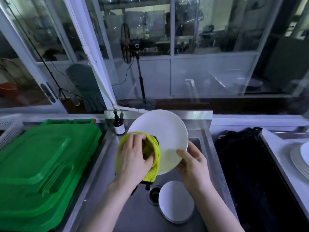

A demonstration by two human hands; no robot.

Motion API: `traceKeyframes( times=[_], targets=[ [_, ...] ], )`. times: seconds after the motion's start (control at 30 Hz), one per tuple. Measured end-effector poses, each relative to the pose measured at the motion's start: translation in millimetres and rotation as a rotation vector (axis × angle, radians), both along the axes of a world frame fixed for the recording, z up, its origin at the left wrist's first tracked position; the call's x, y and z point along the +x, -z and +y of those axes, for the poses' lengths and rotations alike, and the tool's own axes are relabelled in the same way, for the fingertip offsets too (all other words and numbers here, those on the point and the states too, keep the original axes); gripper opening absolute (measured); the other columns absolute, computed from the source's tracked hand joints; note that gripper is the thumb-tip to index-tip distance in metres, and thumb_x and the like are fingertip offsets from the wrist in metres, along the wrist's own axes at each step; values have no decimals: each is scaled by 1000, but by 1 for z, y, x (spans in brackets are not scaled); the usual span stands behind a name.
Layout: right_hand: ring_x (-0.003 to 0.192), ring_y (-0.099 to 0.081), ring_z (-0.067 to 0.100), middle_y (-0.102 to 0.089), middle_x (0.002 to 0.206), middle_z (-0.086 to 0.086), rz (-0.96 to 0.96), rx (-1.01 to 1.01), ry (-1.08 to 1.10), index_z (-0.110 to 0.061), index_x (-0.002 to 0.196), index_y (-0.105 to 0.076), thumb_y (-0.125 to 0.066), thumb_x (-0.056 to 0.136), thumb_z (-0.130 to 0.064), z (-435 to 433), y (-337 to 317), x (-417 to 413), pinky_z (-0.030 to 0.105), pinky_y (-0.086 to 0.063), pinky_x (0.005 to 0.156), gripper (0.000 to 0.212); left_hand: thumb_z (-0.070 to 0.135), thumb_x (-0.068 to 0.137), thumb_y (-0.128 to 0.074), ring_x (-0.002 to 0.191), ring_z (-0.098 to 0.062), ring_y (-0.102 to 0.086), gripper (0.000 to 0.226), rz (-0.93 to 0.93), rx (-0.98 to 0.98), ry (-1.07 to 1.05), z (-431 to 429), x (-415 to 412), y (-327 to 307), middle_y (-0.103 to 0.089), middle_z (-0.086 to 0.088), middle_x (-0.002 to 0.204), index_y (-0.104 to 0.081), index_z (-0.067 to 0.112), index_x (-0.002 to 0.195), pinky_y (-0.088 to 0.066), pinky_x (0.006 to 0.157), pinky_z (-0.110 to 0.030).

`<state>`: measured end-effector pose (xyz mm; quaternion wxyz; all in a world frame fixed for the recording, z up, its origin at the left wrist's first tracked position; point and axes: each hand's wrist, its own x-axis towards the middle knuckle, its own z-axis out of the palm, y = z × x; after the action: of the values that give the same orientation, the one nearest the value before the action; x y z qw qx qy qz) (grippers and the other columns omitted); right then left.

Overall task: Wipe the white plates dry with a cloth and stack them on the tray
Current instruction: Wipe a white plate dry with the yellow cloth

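The left hand (132, 158) has its fingers curled into a bunched yellow cloth (154, 158) and presses it against the lower left of a white plate (167, 129). The right hand (194, 166) pinches that plate's lower right rim, thumb on the face and fingers behind. The plate is held tilted above the steel sink (107, 206).

From where things lie, I'd say the job is midway and this plate is in the middle of being dried. Below the hands, beside the drain (153, 195), smaller white plates (176, 200) lie in the sink. They look like two, one on the other, and are presumably not yet wiped. Far to the right, a stack of plates (299, 158) sits on the pale tray (280, 153). Several rims show, but the frame edge cuts them off, so I can't count them.

Otherwise there is one cloth, one pump bottle (119, 127) at the sink's back and green plastic crates (41, 164) on the left.
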<state>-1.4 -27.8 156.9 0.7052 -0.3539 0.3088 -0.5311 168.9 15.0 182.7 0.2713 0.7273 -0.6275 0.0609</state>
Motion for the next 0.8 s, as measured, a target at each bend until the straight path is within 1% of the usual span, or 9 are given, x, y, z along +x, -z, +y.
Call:
traceKeyframes(
  times=[0.1, 0.17, 0.23, 0.3, 0.37, 0.43, 0.53, 0.67, 0.8],
  targets=[
    [67, -66, 18, -70, 83, 9, -23, 18, 37, -8, 109, -72, -51, 91, 8, -3, -8, 9, 27, -53, 55, 32, 34, 76, -54, 114, -25, -56, 50, -164, 23, 109, 14, -13, 4, -57, 3, 128, -62, 21, 123, -41, 96, -46],
    [70, -65, 24, -69, 86, 14, -28, 48, 54, -8, 106, -72, -52, 91, 7, -4, -11, 13, 30, -53, 57, 30, 34, 83, -49, 123, -25, -49, 44, -204, 36, 225, 20, -15, 8, -53, 5, 136, -62, 26, 125, -39, 96, -46],
    [71, -60, 27, -67, 83, 16, -14, 54, 45, -8, 107, -72, -54, 90, 4, -3, -12, 17, 32, -51, 60, 28, 33, 91, -45, 131, -25, -44, 42, -136, 33, 316, 15, -10, 9, -48, 3, 143, -60, 25, 130, -39, 102, -46],
    [68, -56, 25, -66, 79, 12, 27, 17, 34, -10, 106, -73, -57, 88, 1, 1, -13, 26, 29, -48, 59, 27, 40, 97, -37, 137, -21, -38, 48, 23, 40, 350, 3, -5, 4, -41, 2, 150, -57, 21, 136, -34, 112, -44],
    [68, -62, 19, -71, 84, 8, 43, -23, 34, -12, 110, -74, -54, 91, 3, 5, -15, 34, 26, -50, 58, 32, 57, 97, -31, 141, -16, -30, 61, 113, 95, 307, -14, 3, -1, -29, 4, 155, -48, 22, 143, -27, 117, -38],
    [75, -67, 20, -74, 90, 10, 43, -12, 43, -13, 112, -74, -52, 90, 7, 4, -18, 39, 27, -53, 60, 37, 62, 93, -38, 141, -19, -28, 66, 82, 117, 213, -27, 15, -2, -24, 2, 156, -43, 21, 145, -26, 116, -36],
    [77, -68, 22, -75, 92, 11, 10, -7, 113, -13, 109, -76, -52, 89, 11, -8, -26, 38, 29, -56, 60, 40, 49, 93, -56, 136, -28, -39, 59, 4, 81, 146, -31, 42, 2, -35, -5, 153, -49, 15, 141, -31, 111, -39],
    [79, -68, 22, -74, 96, 13, -23, -28, 176, -8, 115, -73, -53, 90, 11, -26, -37, 36, 31, -57, 60, 37, 37, 95, -45, 134, -24, -41, 47, -91, -3, 300, -13, 53, 20, -55, -6, 141, -61, 13, 132, -32, 113, -47],
    [83, -67, 27, -74, 99, 16, 56, -91, 130, -14, 112, -75, -53, 90, 11, -29, -38, 46, 38, -57, 68, 40, 29, 95, -40, 134, -21, -36, 46, -110, -48, 462, -12, 41, 28, -59, -6, 137, -61, 10, 131, -18, 115, -35]
  ],
)
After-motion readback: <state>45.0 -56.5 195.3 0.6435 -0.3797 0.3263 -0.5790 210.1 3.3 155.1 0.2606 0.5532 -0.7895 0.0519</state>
